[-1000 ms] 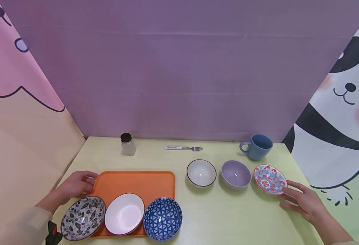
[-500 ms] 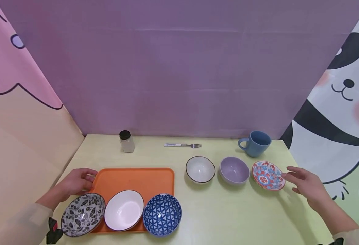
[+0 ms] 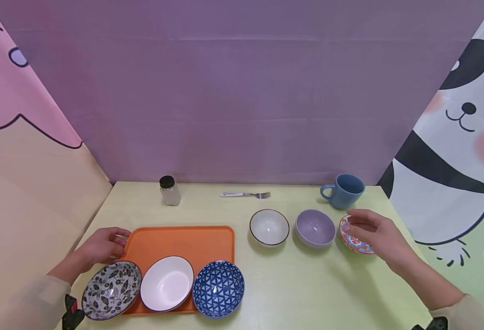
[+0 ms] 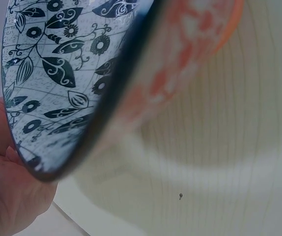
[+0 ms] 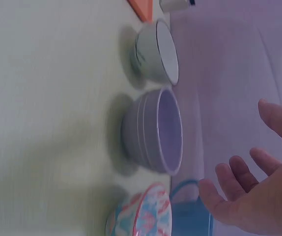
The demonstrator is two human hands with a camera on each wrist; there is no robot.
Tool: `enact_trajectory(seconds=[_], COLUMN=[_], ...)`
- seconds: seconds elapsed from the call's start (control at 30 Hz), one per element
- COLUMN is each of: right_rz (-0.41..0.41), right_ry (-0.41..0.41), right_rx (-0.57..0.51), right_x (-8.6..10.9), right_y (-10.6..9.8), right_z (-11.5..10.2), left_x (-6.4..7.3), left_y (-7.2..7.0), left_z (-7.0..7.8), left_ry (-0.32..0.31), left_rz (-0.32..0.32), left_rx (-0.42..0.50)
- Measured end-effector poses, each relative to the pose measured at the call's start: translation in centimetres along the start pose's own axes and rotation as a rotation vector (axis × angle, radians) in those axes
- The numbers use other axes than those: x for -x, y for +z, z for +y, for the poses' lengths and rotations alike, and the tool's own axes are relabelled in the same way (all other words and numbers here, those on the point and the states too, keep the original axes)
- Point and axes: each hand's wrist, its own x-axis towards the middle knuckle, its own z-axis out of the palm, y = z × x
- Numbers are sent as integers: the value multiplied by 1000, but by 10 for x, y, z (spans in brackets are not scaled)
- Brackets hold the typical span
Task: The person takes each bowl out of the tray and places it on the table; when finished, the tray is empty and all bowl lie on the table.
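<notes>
My left hand (image 3: 106, 246) rests by the left edge of the orange tray (image 3: 184, 238), its fingers loosely bent at the rim. Just in front of it a black-and-white floral bowl (image 3: 112, 289) sits tilted on the tray's corner; in the left wrist view this bowl (image 4: 57, 73) hides part of the hand. My right hand (image 3: 378, 236) hovers over the small red-and-blue patterned bowl (image 3: 355, 243), covering part of it. The right wrist view shows that hand (image 5: 259, 191) with relaxed fingers and nothing in them, apart from the patterned bowl (image 5: 146, 214).
A white oval bowl (image 3: 167, 283) and a blue triangle-patterned bowl (image 3: 218, 288) overlap the tray's front. Right of the tray stand a black-rimmed white bowl (image 3: 269, 228) and a purple bowl (image 3: 315, 228). Behind are a jar (image 3: 170, 191), a fork (image 3: 245, 195) and a blue mug (image 3: 345, 191).
My right hand has left the patterned bowl's right rim, risen and moved left above it. The left hand has stayed by the tray. The head view has shifted slightly.
</notes>
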Motion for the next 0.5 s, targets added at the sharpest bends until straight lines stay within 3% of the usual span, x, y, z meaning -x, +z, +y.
enact_trajectory(seconds=[0.33,0.5], right_rz=[-86,-154], right_ry=[-103,-84], right_rx=[-42,-114], right_x=[1,2], right_y=[55,81], right_z=[-32,-38], left_x=[1,-1], left_y=[1,0], left_z=[1,-2], left_ry=[6,9], left_rz=[2,1], left_rx=[-2,-8])
